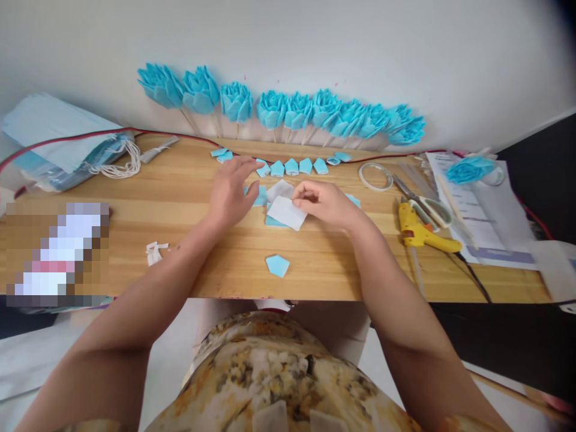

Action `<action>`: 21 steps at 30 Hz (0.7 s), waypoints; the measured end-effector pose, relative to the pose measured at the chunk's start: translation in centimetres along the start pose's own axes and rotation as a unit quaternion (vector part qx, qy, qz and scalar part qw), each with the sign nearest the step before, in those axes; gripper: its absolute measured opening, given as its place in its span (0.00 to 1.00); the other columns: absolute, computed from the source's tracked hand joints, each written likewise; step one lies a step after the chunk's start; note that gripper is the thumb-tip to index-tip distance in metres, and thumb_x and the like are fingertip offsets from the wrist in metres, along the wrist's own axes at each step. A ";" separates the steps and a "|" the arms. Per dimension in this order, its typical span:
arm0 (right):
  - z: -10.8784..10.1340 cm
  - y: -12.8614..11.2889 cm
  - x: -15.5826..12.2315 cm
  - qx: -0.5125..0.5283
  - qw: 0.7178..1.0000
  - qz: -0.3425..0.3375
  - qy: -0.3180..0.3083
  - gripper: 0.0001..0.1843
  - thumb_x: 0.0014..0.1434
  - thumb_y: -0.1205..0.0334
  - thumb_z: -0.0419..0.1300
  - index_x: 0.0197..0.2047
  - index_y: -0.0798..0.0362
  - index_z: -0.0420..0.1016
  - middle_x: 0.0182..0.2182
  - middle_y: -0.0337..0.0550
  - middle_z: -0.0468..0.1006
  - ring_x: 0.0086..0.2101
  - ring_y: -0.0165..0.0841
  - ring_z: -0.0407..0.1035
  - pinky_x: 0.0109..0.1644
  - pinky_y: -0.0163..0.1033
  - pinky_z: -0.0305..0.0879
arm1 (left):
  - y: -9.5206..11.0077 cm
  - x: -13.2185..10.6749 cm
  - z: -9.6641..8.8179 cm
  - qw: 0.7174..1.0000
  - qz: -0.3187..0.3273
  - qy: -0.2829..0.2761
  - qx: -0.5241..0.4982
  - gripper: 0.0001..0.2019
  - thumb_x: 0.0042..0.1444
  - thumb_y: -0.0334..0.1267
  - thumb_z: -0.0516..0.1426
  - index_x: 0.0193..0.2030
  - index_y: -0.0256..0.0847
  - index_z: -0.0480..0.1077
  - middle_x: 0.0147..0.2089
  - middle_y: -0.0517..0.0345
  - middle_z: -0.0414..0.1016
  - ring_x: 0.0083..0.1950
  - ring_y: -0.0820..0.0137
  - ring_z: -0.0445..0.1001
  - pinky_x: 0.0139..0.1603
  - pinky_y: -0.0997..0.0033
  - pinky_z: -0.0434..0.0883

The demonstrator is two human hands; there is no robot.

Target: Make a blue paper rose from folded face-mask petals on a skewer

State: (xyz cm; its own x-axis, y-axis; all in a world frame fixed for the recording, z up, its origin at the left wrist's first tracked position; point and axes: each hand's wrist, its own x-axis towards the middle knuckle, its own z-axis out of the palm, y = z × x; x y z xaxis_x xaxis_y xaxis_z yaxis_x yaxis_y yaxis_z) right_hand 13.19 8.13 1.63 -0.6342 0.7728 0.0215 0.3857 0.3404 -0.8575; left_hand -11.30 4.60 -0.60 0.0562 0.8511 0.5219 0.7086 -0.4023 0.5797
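My right hand (324, 204) pinches the corner of a white piece of fabric (288, 213) over the middle of the table. Beneath it lie blue fabric pieces (275, 222) and another whitish piece (279, 189), partly hidden. My left hand (230, 191) is open, its fingers stretched out above the table, close to a blue piece (257, 197) and the left end of a row of folded blue petals (291, 167). One blue petal-shaped piece (278, 265) lies alone near the front edge.
Blue fabric roses (273, 108) on sticks lean against the wall. At right are a tape roll (376, 177), scissors (425, 204), a yellow glue gun (416, 229) and papers (504, 240). At left lie blue-white sheets (63, 135), white cords (123, 162), white scraps (154, 254) and a blurred-out device (63, 249).
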 end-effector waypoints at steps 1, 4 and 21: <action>-0.1 0.0 0.0 0.035 0.999 -0.004 0.003 0.06 0.57 0.58 0.62 0.35 0.51 0.73 0.28 0.37 0.75 0.29 0.29 0.67 0.34 0.36 0.59 | 0.6 -0.1 0.0 0.999 -0.001 -0.008 -0.051 0.16 0.62 0.38 0.57 0.55 0.41 0.76 0.57 0.47 0.78 0.58 0.59 0.73 0.64 0.56 0.67; -0.3 -0.2 0.1 0.093 0.995 -0.009 0.030 0.09 0.58 0.54 0.63 0.36 0.51 0.72 0.26 0.35 0.72 0.27 0.28 0.62 0.31 0.35 0.56 | 2.2 -0.3 -0.4 0.969 -0.046 -0.067 -0.234 0.20 0.67 0.50 0.55 0.57 0.40 0.75 0.51 0.47 0.80 0.49 0.63 0.77 0.53 0.63 0.73; 1.3 -0.4 0.1 0.206 0.977 -0.053 -0.015 0.40 0.57 0.44 0.69 0.68 0.43 0.63 0.54 0.44 0.77 0.50 0.39 0.73 0.53 0.44 0.73 | 2.6 -0.2 0.6 0.816 -0.280 -0.039 -0.504 0.16 0.46 0.46 0.71 0.32 0.39 0.73 0.26 0.63 0.72 0.24 0.77 0.66 0.24 0.77 0.64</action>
State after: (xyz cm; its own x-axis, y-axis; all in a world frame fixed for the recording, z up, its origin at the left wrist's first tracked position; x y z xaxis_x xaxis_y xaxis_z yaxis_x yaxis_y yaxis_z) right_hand 12.10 7.34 1.35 -0.6779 0.7267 0.1108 0.0195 0.1684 -0.9855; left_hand -9.02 3.63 0.42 -0.0053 0.9998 -0.0210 -0.2972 0.0184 0.9546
